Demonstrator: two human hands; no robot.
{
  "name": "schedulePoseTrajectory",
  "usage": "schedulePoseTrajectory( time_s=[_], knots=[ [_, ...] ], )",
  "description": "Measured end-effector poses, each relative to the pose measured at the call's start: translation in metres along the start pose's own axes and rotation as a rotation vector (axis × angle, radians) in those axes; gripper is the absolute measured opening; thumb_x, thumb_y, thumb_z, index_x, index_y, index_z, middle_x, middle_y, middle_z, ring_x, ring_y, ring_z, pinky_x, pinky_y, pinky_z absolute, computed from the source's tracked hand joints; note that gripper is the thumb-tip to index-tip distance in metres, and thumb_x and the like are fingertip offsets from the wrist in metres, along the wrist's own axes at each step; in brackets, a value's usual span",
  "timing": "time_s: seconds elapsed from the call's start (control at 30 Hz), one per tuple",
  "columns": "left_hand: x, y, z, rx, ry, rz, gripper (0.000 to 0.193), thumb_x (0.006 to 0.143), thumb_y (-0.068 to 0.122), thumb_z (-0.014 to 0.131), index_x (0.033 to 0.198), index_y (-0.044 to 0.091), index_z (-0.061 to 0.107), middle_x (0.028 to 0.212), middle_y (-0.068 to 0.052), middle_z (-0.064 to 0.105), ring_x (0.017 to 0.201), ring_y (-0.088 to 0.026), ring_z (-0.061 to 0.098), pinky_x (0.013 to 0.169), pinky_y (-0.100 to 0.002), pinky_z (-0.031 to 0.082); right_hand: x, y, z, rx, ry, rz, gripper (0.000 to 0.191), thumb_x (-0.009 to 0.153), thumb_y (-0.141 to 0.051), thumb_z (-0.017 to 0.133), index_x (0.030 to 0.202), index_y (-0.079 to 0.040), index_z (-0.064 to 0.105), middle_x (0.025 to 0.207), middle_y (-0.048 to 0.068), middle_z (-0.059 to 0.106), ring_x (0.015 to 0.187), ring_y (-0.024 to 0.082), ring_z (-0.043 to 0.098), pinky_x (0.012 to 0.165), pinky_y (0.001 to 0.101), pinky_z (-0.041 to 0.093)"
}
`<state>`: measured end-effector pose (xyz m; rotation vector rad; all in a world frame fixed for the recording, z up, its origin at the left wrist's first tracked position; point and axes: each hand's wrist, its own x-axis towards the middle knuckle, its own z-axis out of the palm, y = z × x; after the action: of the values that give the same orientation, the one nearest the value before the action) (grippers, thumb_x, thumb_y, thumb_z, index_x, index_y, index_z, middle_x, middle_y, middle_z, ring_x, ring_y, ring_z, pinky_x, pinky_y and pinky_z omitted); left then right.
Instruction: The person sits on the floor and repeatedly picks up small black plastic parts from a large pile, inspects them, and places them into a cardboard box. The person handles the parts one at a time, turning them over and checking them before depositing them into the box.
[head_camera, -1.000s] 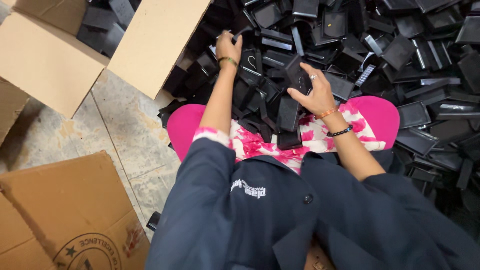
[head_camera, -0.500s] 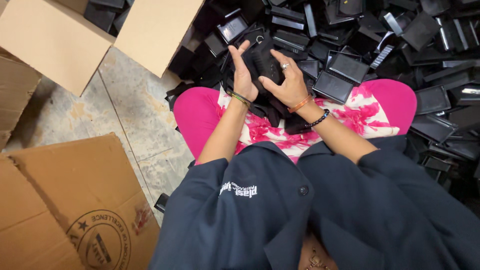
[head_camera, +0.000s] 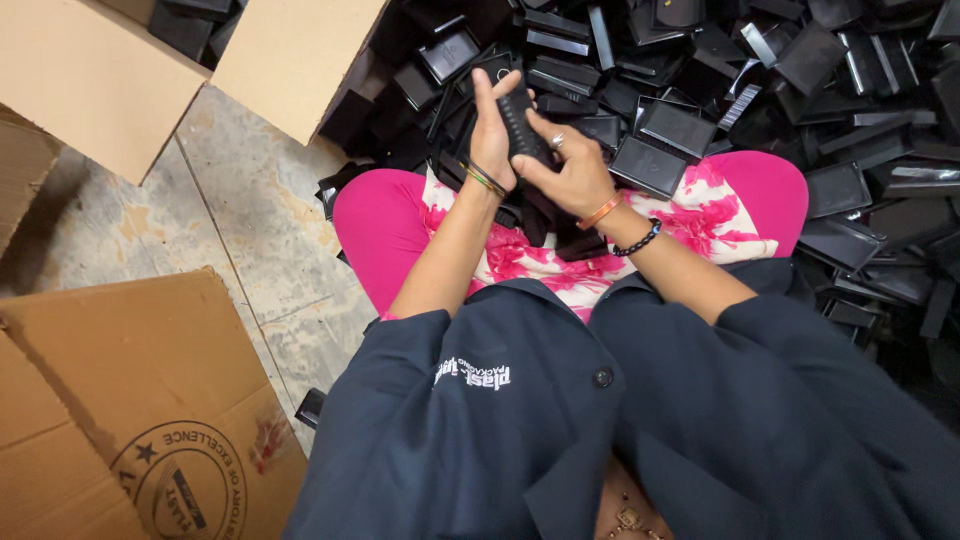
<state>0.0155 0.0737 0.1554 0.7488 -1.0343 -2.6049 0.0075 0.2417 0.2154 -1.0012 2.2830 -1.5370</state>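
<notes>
Both of my hands meet over my lap on one small black plastic case (head_camera: 518, 125). My left hand (head_camera: 490, 135) wraps its left side, fingers upright. My right hand (head_camera: 566, 170), with a ring and two bracelets, presses on its right side. More black cases (head_camera: 560, 232) lie on my pink trousers just below. A large heap of the same black cases (head_camera: 800, 90) spreads ahead and to the right.
An open cardboard box (head_camera: 290, 55) holding black cases stands at the upper left. A flattened brown carton (head_camera: 120, 400) lies at the lower left on the stone floor (head_camera: 230, 220). My dark blue jacket fills the bottom of the view.
A second ago my hands were apart, the left reaching into the heap, the right holding a case. They have since come together on one case above my lap.
</notes>
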Motion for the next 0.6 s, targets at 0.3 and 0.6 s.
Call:
schedulePoseTrajectory(
  time_s=[0.3, 0.6],
  knots=[
    [-0.016, 0.021, -0.011, 0.330, -0.033, 0.356, 0.061, 0.096, 0.066, 0.061, 0.107, 0.007, 0.062, 0.099, -0.007, 0.070, 0.090, -0.017, 0.066, 0.081, -0.032, 0.055, -0.008, -0.005, -0.006, -0.170, -0.037, 0.045, 0.040, 0.104, -0.022, 0.073, 0.133, 0.001, 0.057, 0.099, 0.019, 0.073, 0.097, 0.034, 0.075, 0.082, 0.0372, 0.057],
    [-0.058, 0.092, -0.036, 1.047, -0.064, 1.075, 0.058, 0.066, 0.042, 0.102, 0.083, 0.004, 0.062, 0.081, -0.005, 0.062, 0.074, -0.015, 0.061, 0.068, -0.030, 0.053, 0.009, 0.016, -0.017, 0.400, -0.277, -0.065, 0.047, 0.097, -0.015, 0.071, 0.136, 0.005, 0.054, 0.115, 0.012, 0.070, 0.103, 0.014, 0.066, 0.090, 0.0322, 0.056]
  ],
)
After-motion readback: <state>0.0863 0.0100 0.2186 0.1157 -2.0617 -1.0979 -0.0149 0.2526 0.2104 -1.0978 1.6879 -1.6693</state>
